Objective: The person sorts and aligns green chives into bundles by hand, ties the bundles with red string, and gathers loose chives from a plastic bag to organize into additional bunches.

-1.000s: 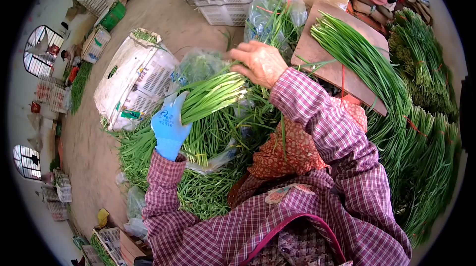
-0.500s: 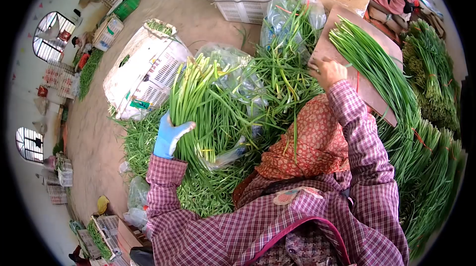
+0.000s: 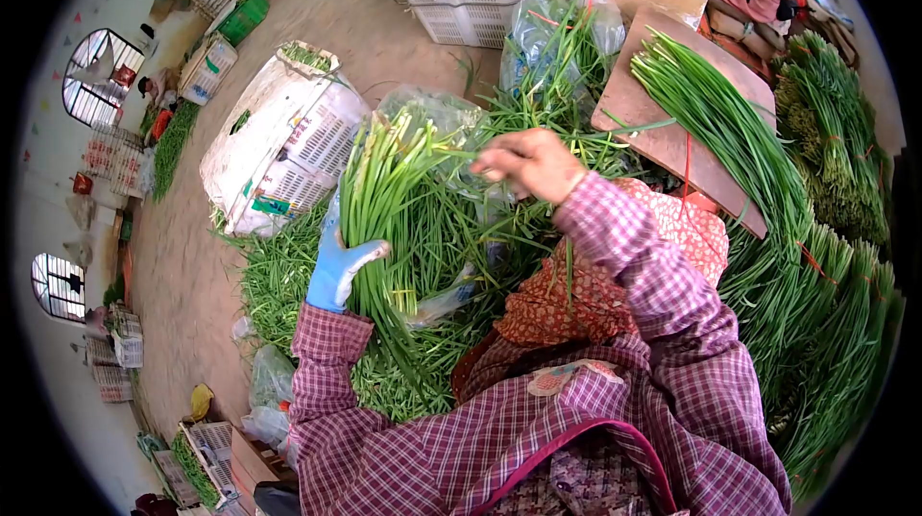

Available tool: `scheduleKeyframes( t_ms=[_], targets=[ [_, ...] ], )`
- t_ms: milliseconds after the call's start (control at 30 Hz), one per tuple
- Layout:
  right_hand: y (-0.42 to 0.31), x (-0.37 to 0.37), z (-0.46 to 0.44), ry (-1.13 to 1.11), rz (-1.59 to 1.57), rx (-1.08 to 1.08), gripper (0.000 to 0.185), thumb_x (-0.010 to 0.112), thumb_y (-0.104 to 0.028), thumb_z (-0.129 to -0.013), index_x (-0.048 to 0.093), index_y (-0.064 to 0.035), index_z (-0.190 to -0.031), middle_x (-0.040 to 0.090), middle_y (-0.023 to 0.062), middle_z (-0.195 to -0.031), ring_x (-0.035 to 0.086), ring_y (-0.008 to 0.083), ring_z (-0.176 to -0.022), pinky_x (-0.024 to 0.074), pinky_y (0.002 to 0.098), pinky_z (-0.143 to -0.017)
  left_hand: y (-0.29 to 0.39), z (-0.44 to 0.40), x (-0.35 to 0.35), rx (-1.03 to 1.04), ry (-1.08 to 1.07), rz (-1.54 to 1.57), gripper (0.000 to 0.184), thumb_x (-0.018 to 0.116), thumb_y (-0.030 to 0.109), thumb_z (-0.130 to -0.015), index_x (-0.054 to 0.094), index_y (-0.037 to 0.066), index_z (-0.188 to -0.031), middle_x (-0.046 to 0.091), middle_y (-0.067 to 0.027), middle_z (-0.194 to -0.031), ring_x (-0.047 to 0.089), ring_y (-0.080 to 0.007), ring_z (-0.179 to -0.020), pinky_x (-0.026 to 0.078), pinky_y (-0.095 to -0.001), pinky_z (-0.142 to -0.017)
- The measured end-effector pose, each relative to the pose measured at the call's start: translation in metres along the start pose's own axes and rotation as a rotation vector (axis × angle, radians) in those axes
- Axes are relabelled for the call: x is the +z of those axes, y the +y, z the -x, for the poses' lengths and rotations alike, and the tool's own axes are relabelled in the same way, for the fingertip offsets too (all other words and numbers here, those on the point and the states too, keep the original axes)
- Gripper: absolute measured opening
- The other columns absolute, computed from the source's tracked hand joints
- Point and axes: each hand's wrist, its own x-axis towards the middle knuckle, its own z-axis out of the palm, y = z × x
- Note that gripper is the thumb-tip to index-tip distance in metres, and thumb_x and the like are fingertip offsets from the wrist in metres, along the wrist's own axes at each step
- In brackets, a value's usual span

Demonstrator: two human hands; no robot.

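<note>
One bunch (image 3: 370, 194) lies between my left hand's (image 3: 340, 264) thumb and fingers, pale ends beyond them; my right hand's (image 3: 534, 166) fingers curl near those ends, pinching or not, I can't tell. I'd guess it light, limp, bruisable: cup mid-stem.

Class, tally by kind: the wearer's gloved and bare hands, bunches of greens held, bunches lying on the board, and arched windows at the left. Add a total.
Gloved hands: 1, left hand
Bare hands: 1, right hand
Held bunch: 1
Bunch on board, board not counted: 1
Arched windows: 2
Total: 6
</note>
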Motion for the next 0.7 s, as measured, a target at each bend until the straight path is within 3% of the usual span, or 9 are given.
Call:
scheduleKeyframes(
  t_ms=[100, 167, 267, 367, 433, 467, 567, 600, 700],
  targets=[
    [0.003, -0.033, 0.013, 0.078, 0.405, -0.100, 0.023, 0.061, -0.026, -0.088, 0.072, -0.0054, -0.090, 0.070, 0.0088, -0.071, 0.067, 0.0188, -0.063, 0.0523, 0.0353, -0.065, -0.005, -0.001, -0.005, -0.042, -0.027, -0.008, 0.053, 0.072, 0.012, -0.077, 0.048, -0.005, -0.120, 0.066, -0.0114, -0.092, 0.064, -0.0154, -0.081, 0.053, -0.0290, -0.077],
    [0.018, -0.039, 0.008, 0.148, 0.722, -0.290, 0.023, 0.060, -0.026, -0.087, 0.071, -0.0054, -0.088, 0.069, 0.0099, -0.071, 0.067, 0.0223, -0.065, 0.0528, 0.0372, -0.067, -0.010, -0.004, -0.005, -0.061, -0.023, -0.016, 0.048, 0.072, 0.010, -0.076, 0.051, -0.005, -0.117, 0.066, -0.0111, -0.093, 0.064, -0.0150, -0.079, 0.053, -0.0286, -0.075],
    [0.021, -0.052, 0.010, 0.254, 0.794, -0.356, 0.022, 0.060, -0.025, -0.086, 0.071, -0.0059, -0.084, 0.068, 0.0110, -0.070, 0.066, 0.0259, -0.065, 0.0531, 0.0387, -0.067, -0.013, -0.005, -0.004, -0.027, -0.078, 0.009, 0.045, 0.071, 0.009, -0.076, 0.052, -0.005, -0.115, 0.066, -0.0111, -0.092, 0.064, -0.0149, -0.078, 0.053, -0.0277, -0.073],
    [0.037, -0.085, 0.017, 0.395, 0.967, -0.099, 0.022, 0.060, -0.028, -0.087, 0.070, -0.0083, -0.086, 0.069, 0.0112, -0.075, 0.066, 0.0265, -0.066, 0.0539, 0.0397, -0.066, -0.008, 0.004, -0.013, -0.063, 0.014, -0.031, 0.046, 0.072, 0.010, -0.076, 0.052, -0.005, -0.114, 0.066, -0.0112, -0.092, 0.064, -0.0152, -0.079, 0.053, -0.0278, -0.073],
    [0.039, -0.101, 0.025, 0.323, 1.097, -0.026, 0.029, 0.060, -0.036, -0.088, 0.071, -0.0103, -0.090, 0.070, 0.0107, -0.081, 0.067, 0.0258, -0.068, 0.0544, 0.0398, -0.067, -0.012, 0.005, -0.020, -0.046, -0.006, 0.002, 0.048, 0.072, 0.009, -0.076, 0.050, -0.005, -0.116, 0.066, -0.0115, -0.093, 0.065, -0.0157, -0.080, 0.053, -0.0277, -0.074],
    [0.029, -0.093, 0.027, 0.250, 1.066, 0.063, 0.037, 0.059, -0.046, -0.086, 0.071, -0.0125, -0.095, 0.070, 0.0104, -0.086, 0.068, 0.0259, -0.074, 0.0542, 0.0404, -0.071, -0.012, 0.005, -0.020, -0.059, -0.019, 0.008, 0.049, 0.072, 0.008, -0.076, 0.049, -0.005, -0.118, 0.066, -0.0115, -0.092, 0.065, -0.0160, -0.080, 0.053, -0.0280, -0.075],
    [0.013, -0.056, 0.021, 0.272, 0.856, -0.313, 0.057, 0.055, -0.060, -0.085, 0.068, -0.0069, -0.102, 0.070, 0.0116, -0.089, 0.068, 0.0267, -0.082, 0.0531, 0.0386, -0.076, -0.009, -0.002, -0.014, -0.062, -0.064, -0.034, 0.052, 0.071, 0.007, -0.077, 0.047, -0.006, -0.121, 0.066, -0.0123, -0.095, 0.065, -0.0170, -0.081, 0.054, -0.0286, -0.076],
    [0.000, -0.042, 0.019, 0.240, 0.647, -0.333, 0.060, 0.055, -0.062, -0.083, 0.068, -0.0060, -0.100, 0.070, 0.0138, -0.085, 0.068, 0.0274, -0.079, 0.0529, 0.0386, -0.075, -0.004, -0.001, -0.007, -0.071, -0.052, -0.027, 0.050, 0.071, 0.007, -0.076, 0.048, -0.006, -0.119, 0.066, -0.0120, -0.096, 0.064, -0.0165, -0.081, 0.053, -0.0283, -0.075],
    [-0.029, -0.007, 0.012, 0.088, 0.587, -0.217, 0.067, 0.055, -0.070, -0.078, 0.069, -0.0059, -0.094, 0.069, 0.0168, -0.082, 0.067, 0.0292, -0.077, 0.0518, 0.0403, -0.076, -0.002, -0.004, 0.006, -0.041, -0.010, 0.009, 0.043, 0.071, 0.004, -0.076, 0.056, -0.002, -0.116, 0.065, -0.0067, -0.091, 0.062, -0.0121, -0.075, 0.052, -0.0252, -0.068]
  ],
)
